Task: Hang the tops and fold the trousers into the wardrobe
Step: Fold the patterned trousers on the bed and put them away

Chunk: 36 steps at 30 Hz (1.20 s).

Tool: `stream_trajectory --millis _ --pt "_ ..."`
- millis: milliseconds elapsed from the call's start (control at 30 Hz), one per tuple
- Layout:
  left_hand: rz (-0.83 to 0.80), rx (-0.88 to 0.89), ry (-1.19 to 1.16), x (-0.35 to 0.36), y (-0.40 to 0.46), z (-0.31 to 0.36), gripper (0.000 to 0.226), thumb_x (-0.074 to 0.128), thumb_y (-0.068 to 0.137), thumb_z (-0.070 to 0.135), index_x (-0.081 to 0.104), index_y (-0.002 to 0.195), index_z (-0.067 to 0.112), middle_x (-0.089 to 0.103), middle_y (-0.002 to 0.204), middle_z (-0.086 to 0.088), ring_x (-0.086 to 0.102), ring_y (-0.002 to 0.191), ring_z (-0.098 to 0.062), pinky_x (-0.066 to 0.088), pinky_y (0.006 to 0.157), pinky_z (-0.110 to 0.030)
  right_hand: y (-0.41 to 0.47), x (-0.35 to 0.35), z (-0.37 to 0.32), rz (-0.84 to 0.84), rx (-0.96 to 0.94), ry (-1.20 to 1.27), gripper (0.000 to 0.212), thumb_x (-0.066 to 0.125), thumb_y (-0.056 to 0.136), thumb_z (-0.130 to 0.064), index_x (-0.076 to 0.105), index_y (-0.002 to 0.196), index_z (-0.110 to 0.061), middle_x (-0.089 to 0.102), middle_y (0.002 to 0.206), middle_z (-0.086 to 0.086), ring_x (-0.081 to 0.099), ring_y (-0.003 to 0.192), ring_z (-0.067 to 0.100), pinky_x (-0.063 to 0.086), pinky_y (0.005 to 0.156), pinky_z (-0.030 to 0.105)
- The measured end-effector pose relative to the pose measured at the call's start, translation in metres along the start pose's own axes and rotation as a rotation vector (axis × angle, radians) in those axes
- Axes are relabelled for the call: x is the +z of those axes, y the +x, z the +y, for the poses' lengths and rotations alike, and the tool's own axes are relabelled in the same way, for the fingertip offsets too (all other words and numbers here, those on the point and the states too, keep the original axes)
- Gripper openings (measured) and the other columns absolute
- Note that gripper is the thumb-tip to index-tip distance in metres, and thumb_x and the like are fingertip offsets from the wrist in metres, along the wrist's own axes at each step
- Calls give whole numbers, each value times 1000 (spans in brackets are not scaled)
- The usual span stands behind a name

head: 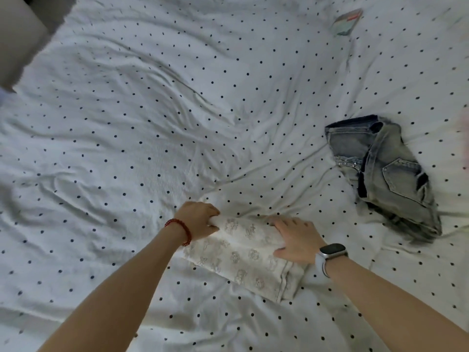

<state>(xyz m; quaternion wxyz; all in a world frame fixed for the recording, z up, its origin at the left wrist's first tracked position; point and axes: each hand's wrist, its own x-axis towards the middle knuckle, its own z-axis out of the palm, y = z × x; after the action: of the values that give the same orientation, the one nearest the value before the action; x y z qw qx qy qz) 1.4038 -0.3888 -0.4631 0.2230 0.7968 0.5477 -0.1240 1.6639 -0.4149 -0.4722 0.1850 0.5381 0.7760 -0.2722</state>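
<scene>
A pair of cream trousers [243, 257] with a pale printed pattern lies folded into a narrow bundle on the bed, just in front of me. My left hand [199, 219], with a red bead bracelet on the wrist, grips the bundle's far left end, fingers curled round the fold. My right hand [297, 241], a watch on its wrist, rests on the far right part of the bundle with fingers spread over the cloth. Faded blue jeans [385, 174] lie folded loosely on the bed to the right, apart from both hands.
The bed is covered by a rumpled white sheet with dark dots [152, 123]. A small packet [347, 21] lies near the far right of the bed. A pale piece of furniture [17, 39] stands at the upper left corner.
</scene>
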Motion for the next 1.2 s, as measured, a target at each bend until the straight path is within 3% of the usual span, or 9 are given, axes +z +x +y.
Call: stream_trajectory --millis 233,433,567,667,733,833,933,1067,1200 --pt "251 -244 -555 15 -43 17 9 61 88 18 63 95 14 57 66 11 52 60 -6 42 56 -17 -20 1 -5 168 97 534 47 65 82 -24 46 125 -24 55 116 -9 53 106 12 43 86 28" --pt "586 -419 -912 -32 -104 6 30 58 85 -3 52 81 26 62 77 4 58 72 -15 47 59 -21 -31 -55 -59 370 -21 773 39 68 80 -9 53 116 -12 52 109 -1 53 105 16 37 82 13" --pt "811 -517 -991 -94 -159 -27 15 63 87 10 53 97 8 58 80 5 56 76 -16 43 61 -15 -35 -128 -126 450 -206 738 39 72 78 -8 57 113 -4 43 110 2 50 102 14 31 83 4" --pt "1051 -593 -1021 -143 -224 -67 41 64 85 29 50 106 -3 57 75 4 56 69 -9 46 63 -25 -43 -184 -207 411 -359 756 44 64 86 -17 50 128 -14 52 124 1 51 116 15 38 98 22" --pt "1193 -640 -989 -169 -266 -89 29 58 91 22 47 104 -1 54 74 3 52 68 -5 43 60 -22 -50 -210 -263 420 -464 737 47 60 90 -22 43 134 -20 47 131 -7 44 121 7 35 102 24" --pt "1372 -710 -888 -198 -335 -119 14 48 96 16 40 89 7 49 70 3 45 62 -4 33 49 -14 -59 -233 -353 491 -609 689 42 54 93 -23 39 133 -21 50 122 -5 50 98 -5 38 84 18" --pt "1521 -788 -842 -216 -420 -174 19 44 97 19 36 82 10 49 69 0 45 62 -8 31 48 -13 -67 -242 -465 570 -739 648 30 50 95 -20 45 124 -17 61 86 7 51 58 11 41 62 25" --pt "1617 -850 -762 -233 -543 -258 22 40 99 23 38 89 3 48 69 -1 44 61 -14 31 51 -23 -78 -245 -625 613 -849 689 28 46 96 -13 47 124 -11 42 56 -8 42 41 4 30 45 15" --pt "1662 -878 -607 -260 -647 -327 22 39 99 25 37 88 6 48 68 0 45 59 -12 31 50 -26 -96 -254 -758 654 -951 782 30 47 95 -10 48 124 -6 60 82 6 60 70 13 39 57 20"
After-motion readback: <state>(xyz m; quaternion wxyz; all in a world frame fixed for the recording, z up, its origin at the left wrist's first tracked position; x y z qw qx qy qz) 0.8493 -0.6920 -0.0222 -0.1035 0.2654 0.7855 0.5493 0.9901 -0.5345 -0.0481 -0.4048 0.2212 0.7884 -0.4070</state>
